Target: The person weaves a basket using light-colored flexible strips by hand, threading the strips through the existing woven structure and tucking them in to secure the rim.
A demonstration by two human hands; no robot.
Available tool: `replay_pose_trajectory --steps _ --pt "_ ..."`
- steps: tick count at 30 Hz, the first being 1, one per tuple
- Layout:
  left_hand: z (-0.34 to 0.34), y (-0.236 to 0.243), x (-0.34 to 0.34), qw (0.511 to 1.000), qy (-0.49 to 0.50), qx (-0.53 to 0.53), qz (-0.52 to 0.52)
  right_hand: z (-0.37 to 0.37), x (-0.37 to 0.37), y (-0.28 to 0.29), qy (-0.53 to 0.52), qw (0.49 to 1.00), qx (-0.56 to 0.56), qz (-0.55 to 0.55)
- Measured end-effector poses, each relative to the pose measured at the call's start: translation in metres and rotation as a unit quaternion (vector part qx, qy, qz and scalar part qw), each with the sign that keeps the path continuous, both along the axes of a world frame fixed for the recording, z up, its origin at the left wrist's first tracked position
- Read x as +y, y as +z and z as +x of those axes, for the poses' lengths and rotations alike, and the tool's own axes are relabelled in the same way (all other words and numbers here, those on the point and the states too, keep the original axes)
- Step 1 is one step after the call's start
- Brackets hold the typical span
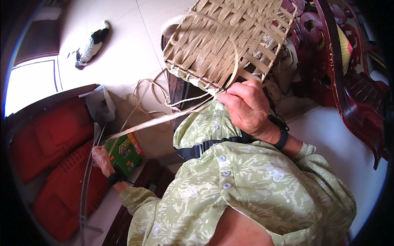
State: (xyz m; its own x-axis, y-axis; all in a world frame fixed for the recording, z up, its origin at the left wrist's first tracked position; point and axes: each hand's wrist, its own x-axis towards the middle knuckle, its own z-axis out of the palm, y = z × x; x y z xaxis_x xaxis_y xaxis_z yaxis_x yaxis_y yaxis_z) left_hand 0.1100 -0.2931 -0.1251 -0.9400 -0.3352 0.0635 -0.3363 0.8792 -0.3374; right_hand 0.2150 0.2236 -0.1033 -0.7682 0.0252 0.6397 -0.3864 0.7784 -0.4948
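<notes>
A tan woven panel or basket (221,37), made of flat plaited strips, rests tilted over my lap at the top. At its near corner my right hand (246,106) is closed, fingers pinched on a pale fibre strip by the woven rim. That strip (156,121) runs taut down to the left, where my left hand (101,160) is closed around its other end. One thin loop of strip (237,61) curves up over the weave, slightly blurred. Loose strands (154,88) hang in coils left of the panel. The panel's underside is hidden.
A green box (125,152) lies just right of my left hand. Red cushions (53,141) and a translucent plastic piece (101,104) are at the left. Dark red carved wooden furniture (344,82) stands at the right. A black-and-white animal (91,46) is on the tiled floor (127,37).
</notes>
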Motion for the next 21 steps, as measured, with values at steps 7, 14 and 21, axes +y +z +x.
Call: replay_pose_trajectory --steps 7,14,21 --pt "0.024 0.018 0.317 0.658 -0.336 -0.123 0.662 0.000 0.001 -0.002 -0.001 0.999 -0.006 0.036" --pt "0.023 -0.004 0.282 0.671 -0.211 -0.090 0.705 0.005 -0.001 -0.005 -0.012 1.000 -0.010 0.020" --pt "-0.011 -0.008 -0.016 0.987 -0.075 0.082 0.117 0.000 0.000 0.000 -0.001 1.000 -0.003 0.011"
